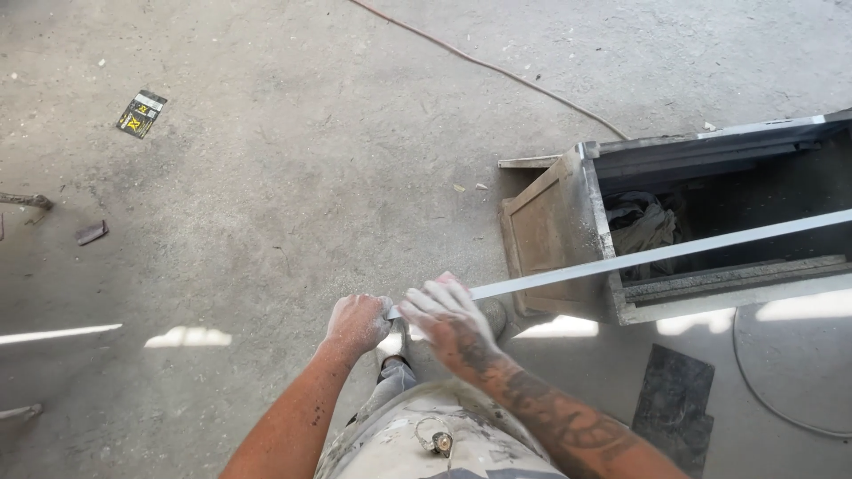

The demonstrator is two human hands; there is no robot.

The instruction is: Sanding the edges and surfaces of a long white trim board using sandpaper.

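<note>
From my end, left hand is fisted tight on the metal strip's tip, right hand pinching beside it; looks light, whippy, sharp-edged; I'd hold the flat faces.

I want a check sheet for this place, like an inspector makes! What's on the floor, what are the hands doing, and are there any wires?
Surface: dusty grey concrete floor with sunlit patches.
Job's things: long thin metal strip, one end at the hands, running right across an open, grimy metal box with a rag inside.
Clutter: small black and yellow packet, dark scrap, dark flat mat.
Hands: left hand closed round the strip's end; right hand lies over the strip, fingers spread; both dusty white.
Cables: orange cord across the floor; grey cable curving at right.
Surroundings: nothing seen beyond the floor.
</note>
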